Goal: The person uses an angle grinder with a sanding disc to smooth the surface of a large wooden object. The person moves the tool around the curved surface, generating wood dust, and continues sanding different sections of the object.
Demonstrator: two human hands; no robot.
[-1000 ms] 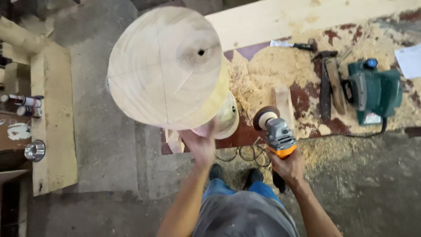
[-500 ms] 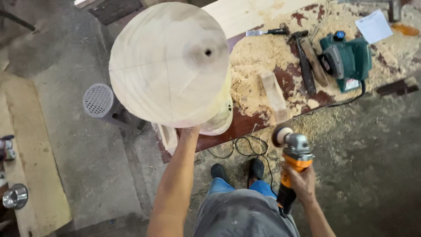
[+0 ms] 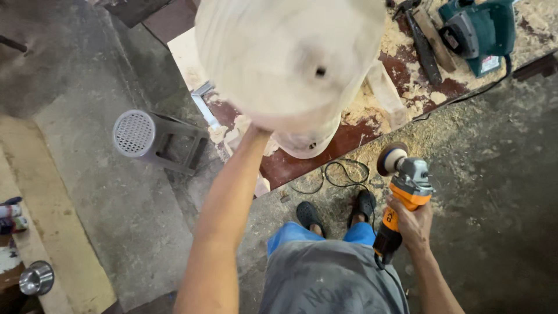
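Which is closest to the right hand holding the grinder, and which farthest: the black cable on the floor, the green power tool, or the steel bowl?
From the right hand:
1. Black cable, on the floor up-left.
2. Green power tool, on the bench at top.
3. Steel bowl, far left edge.

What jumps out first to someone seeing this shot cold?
The big pale round wooden piece fills the top centre, blurred, with a small dark hole near its middle; the left hand reaches up to its lower edge. At lower right the right hand grips an orange angle grinder, its sanding disc tilted up and left, clear of the wood. Behind lies a sawdust-covered workbench with a green power planer at top right.
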